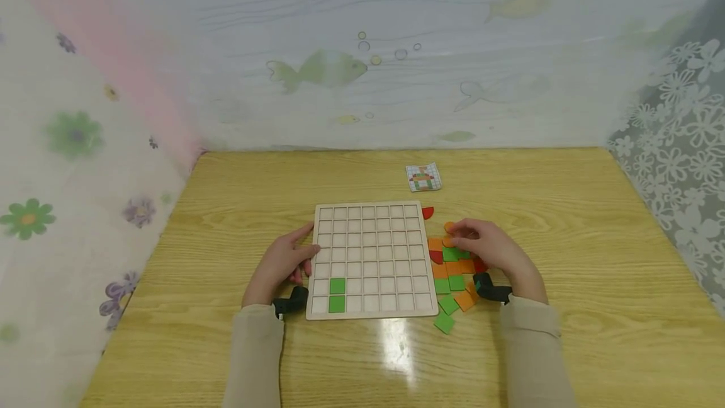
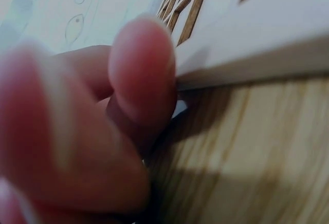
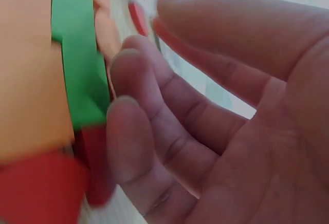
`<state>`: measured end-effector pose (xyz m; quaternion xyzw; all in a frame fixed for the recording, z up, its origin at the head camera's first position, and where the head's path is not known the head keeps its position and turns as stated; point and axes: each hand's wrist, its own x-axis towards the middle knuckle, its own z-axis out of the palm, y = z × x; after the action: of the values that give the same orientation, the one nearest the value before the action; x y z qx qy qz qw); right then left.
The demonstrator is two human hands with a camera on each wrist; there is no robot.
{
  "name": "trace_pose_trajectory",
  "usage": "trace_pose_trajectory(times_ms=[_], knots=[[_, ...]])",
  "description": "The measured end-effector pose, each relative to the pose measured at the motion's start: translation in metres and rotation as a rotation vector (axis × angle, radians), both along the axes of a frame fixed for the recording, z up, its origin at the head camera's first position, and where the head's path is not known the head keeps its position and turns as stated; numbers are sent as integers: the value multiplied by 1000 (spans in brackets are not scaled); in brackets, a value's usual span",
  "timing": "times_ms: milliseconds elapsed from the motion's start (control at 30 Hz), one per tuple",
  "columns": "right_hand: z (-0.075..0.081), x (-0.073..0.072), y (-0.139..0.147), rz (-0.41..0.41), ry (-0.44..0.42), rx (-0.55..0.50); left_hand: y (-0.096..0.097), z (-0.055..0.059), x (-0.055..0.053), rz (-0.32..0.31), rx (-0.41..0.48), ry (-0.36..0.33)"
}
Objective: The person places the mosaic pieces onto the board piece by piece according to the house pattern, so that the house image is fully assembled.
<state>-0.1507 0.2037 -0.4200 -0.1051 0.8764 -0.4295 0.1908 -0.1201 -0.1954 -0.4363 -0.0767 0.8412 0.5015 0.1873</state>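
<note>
A pale wooden grid board (image 1: 369, 259) lies on the table, with two green squares (image 1: 337, 294) in its lower left cells. At its left rim is my left hand (image 1: 283, 262), thumb and index fingertip touching the edge; in the left wrist view a fingertip (image 2: 143, 64) meets the board's side (image 2: 247, 64). My right hand (image 1: 489, 245) is over the loose pieces, fingertips beside two rounded orange pieces (image 1: 449, 242). In the right wrist view its fingers (image 3: 131, 142) are bent beside green (image 3: 79, 59) and orange tiles, and nothing shows between thumb and fingers.
Orange, green and red tiles (image 1: 456, 283) spread along the board's right side. A red rounded piece (image 1: 428, 213) lies near its upper right corner. Behind the board is a small printed pattern card (image 1: 423, 177). Patterned curtains (image 1: 317, 106) border the wooden table (image 1: 238, 187).
</note>
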Motion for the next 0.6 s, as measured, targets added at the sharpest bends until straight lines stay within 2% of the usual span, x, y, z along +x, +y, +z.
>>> trace_pose_trajectory(times_ms=[233, 600], knots=[[2, 3, 12, 32, 37, 76, -1, 0, -1, -15, 0, 4], [5, 5, 16, 51, 27, 149, -1, 0, 0, -27, -2, 20]])
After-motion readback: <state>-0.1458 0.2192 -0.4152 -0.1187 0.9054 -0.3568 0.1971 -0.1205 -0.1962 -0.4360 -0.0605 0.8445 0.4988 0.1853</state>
